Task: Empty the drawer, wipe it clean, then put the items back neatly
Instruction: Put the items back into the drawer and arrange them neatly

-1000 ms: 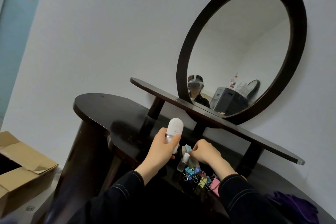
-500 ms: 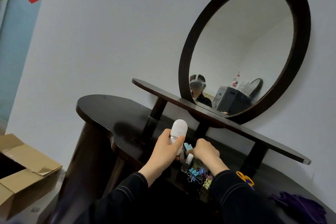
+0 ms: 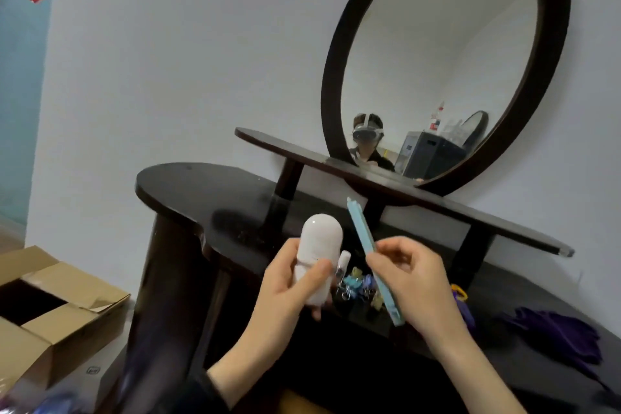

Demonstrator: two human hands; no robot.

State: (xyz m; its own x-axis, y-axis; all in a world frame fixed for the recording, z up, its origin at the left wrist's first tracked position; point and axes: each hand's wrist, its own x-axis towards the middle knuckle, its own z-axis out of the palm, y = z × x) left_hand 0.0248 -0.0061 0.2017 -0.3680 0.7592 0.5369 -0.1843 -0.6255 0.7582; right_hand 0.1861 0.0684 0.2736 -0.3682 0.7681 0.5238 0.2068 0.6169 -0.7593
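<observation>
Over glossy dresser (image 3: 208, 191), left hand (image 3: 285, 289) grips rounded bottle (image 3: 321, 242) (right hand (image 3: 416, 282) pinches flat stick (image 3: 361, 232)).

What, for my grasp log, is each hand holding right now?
Left hand: grips the white rounded plastic bottle.
Right hand: pinches the long flat light-blue strip.

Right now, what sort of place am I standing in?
Likely a bedroom or dressing corner at home: a dark wooden dressing table with an oval mirror above its raised shelf, set against a plain wall, and an open cardboard box low beside it.
</observation>
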